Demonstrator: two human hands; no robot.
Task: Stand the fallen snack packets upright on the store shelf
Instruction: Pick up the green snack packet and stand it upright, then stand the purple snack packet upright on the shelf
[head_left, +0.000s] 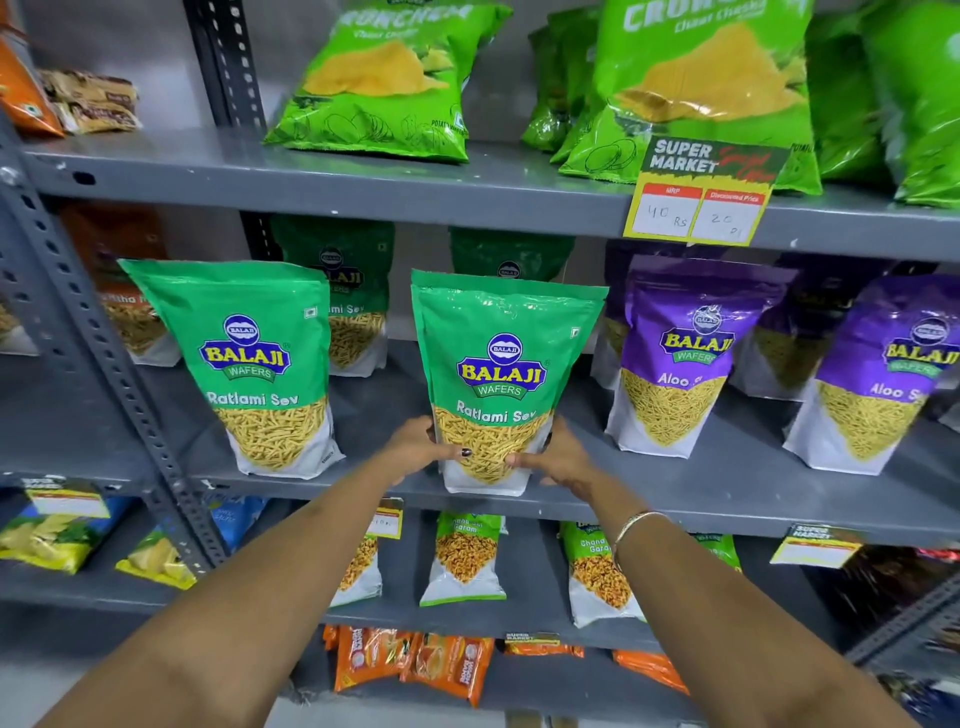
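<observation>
Grey metal store shelf, stocked in rows. At the front edge of the middle tier, the left hand and right hand both clasp the base of a green Ratlami Sev packet, held upright. Its bottom seems to touch the shelf, though the fingers partly hide it. Let go too early, the top-heavy pouch could tip forward off the edge.

- The green Ratlami Sev packet in the middle stands upright at the front edge of the grey middle shelf, its label facing forward.
- A second green Ratlami Sev packet stands to its left, leaning a little to the left.
- Two purple Aloo Sev packets stand upright on the right.
</observation>
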